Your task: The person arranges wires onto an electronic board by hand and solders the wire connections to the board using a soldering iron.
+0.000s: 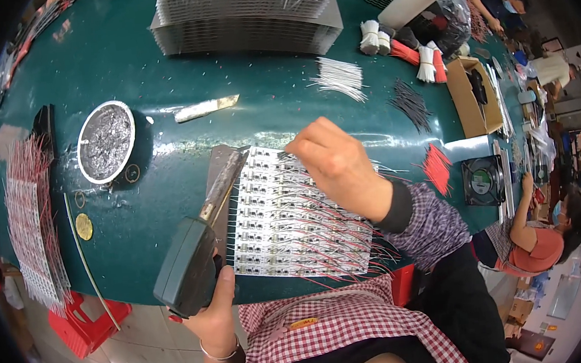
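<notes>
My soldering gun (186,268) has a matt plastic body, while its metal barrel (223,186) looks dull and rough. The circuit boards (255,212) before me look smooth, and the tabletop (166,185) is glossy. My apron (336,312) is woven cloth; my sleeve (433,228) also is cloth. The silvery metal (106,139) is rough and shiny, the box (459,94) matt cardboard.
</notes>
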### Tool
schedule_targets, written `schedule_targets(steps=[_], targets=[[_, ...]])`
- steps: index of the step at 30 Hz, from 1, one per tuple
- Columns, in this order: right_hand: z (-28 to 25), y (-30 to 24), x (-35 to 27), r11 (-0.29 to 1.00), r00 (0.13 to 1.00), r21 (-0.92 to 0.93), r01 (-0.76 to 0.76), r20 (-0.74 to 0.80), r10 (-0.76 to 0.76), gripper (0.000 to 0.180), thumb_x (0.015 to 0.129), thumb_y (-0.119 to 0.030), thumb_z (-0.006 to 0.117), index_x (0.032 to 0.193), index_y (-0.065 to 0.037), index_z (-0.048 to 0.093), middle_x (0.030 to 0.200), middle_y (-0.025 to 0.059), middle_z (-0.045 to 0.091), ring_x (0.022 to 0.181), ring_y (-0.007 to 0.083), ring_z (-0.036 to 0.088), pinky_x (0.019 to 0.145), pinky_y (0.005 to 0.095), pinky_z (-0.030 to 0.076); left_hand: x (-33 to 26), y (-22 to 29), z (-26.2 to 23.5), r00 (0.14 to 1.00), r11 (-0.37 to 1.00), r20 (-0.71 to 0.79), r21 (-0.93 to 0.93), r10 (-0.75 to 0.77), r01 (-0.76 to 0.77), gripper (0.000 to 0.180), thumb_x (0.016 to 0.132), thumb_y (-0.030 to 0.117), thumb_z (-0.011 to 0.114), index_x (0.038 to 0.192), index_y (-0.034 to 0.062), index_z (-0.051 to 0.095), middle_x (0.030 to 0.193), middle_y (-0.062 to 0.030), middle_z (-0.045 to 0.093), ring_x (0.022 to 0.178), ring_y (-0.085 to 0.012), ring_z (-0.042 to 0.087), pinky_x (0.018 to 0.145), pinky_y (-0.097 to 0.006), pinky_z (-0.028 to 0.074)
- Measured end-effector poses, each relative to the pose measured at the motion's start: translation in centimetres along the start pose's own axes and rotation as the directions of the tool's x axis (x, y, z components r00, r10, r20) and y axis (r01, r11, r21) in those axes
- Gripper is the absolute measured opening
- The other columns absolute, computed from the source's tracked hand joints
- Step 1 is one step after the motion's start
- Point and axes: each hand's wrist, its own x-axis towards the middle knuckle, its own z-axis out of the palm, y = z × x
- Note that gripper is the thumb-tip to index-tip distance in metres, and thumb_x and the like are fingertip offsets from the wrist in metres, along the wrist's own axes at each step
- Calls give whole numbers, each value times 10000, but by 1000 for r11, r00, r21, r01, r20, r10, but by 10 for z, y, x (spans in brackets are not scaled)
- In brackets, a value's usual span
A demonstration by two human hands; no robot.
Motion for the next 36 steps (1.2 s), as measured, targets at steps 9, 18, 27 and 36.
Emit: schedule_targets(steps=[9, 18, 27, 36], targets=[[28, -7, -16, 997, 997, -32, -76, -7, 76, 324, 664, 120, 656, 973, 25, 673, 878, 106, 601, 790, 267, 594, 651, 352, 508, 10, -6, 8, 995, 992, 81, 123, -52, 42, 359, 759, -27, 775, 1097, -48, 656, 980, -79, 682, 779, -114, 606, 663, -241, 477], [28, -10, -16, 995, 996, -53, -88, 5, 89, 365, 635, 121, 639, 990, 38, 670, 888, 118, 597, 793, 266, 592, 648, 349, 508, 18, 3, 17, 984, 987, 178, 158, -22, -6, 312, 758, -39, 760, 1059, -29, 677, 962, -63, 698, 817, -124, 628, 732, -258, 503], [26, -13, -14, 993, 996, -87, -81, 31, 84, 363, 648, 96, 633, 1006, 45, 666, 907, 128, 600, 805, 274, 592, 656, 350, 514, 24, 4, 24, 976, 965, 213, 241, 50, -102, 184, 781, -2, 753, 945, -27, 673, 862, -51, 676, 745, -98, 599, 667, -260, 478], [26, -15, -14, 990, 995, -111, -89, 39, 94, 350, 659, 83, 627, 1005, 42, 666, 911, 130, 600, 811, 278, 591, 655, 354, 514, 16, 6, 19, 988, 954, 150, 289, 33, -76, 207, 765, 28, 767, 947, -32, 688, 843, -73, 690, 700, -126, 624, 657, -279, 502]])
